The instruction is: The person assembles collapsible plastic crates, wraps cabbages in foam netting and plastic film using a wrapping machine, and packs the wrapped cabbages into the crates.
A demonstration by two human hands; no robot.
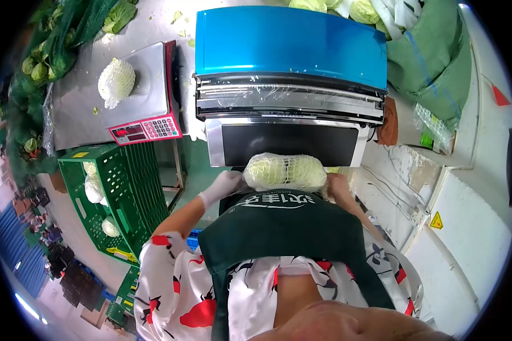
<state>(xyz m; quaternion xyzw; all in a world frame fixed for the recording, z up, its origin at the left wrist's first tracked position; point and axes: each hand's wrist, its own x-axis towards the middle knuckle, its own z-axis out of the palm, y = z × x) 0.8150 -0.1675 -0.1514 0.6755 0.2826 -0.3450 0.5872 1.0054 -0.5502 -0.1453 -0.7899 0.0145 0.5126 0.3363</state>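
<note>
Close against my apron, a long bundle of pale green cabbage (286, 172) in white foam netting and clear wrap lies level in front of the wrapping machine's dark plate (279, 145). At its left end is my gloved left hand (227, 185), with fingers closed on the wrap there. My right hand (337, 186) closes on the opposite end, its fingertips partly hidden behind the bundle. Beyond the plate, clear film stretches across the rollers (290, 95) under the machine's blue cover (290, 45).
To the left, a netted cabbage (116, 82) sits on a red-framed scale (145, 129). Below it stands a green crate (111, 199) holding several netted cabbages. A green sack (432, 57) is at the back right, with loose cabbages (364, 11) beside it. White wall panels (461, 210) border the right.
</note>
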